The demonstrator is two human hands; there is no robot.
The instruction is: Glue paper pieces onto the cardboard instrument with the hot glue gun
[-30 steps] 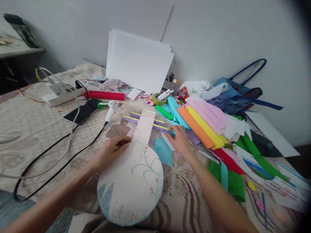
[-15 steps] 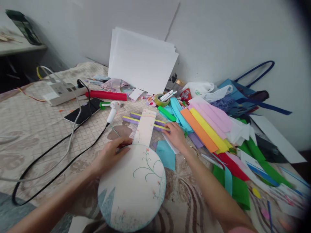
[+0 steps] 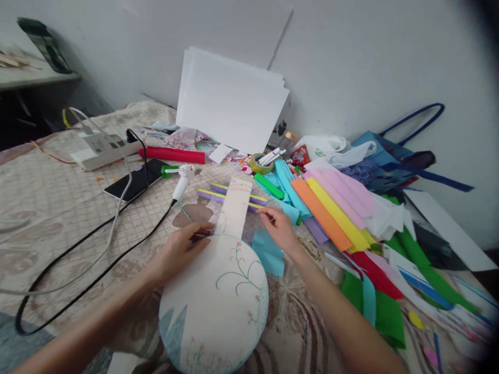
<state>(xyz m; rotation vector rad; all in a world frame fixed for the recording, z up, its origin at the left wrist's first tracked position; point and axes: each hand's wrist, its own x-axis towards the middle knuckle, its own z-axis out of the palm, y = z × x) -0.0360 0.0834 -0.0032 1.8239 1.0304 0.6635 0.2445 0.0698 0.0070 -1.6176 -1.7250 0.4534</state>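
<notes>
A white lute-shaped cutout (image 3: 218,296) lies before me, its round body painted with green vines, small orange flowers and blue-grey patches. Its straight neck (image 3: 234,205) points away from me. Two purple strips with yellow edges (image 3: 212,195) cross under the neck, poking out on both sides. My left hand (image 3: 187,244) grips the upper-left rim of the body beside the neck, thumb on the surface. Curled fingers of my right hand (image 3: 278,226) meet at the right end of the nearer strip. A teal paper piece (image 3: 268,252) lies below that hand.
Left of the cutout lies a white glue gun (image 3: 182,184) with a black cord. Behind it are a dark phone (image 3: 136,179) and a power strip (image 3: 103,150). Folded coloured paper (image 3: 323,213), tape (image 3: 260,163) and a blue bag (image 3: 390,156) crowd the right.
My right hand has drawn slightly down and its fingers have shifted along the strip's end, toward the neck. The strip's right end sticks out less. My left hand keeps its place on the rim.
</notes>
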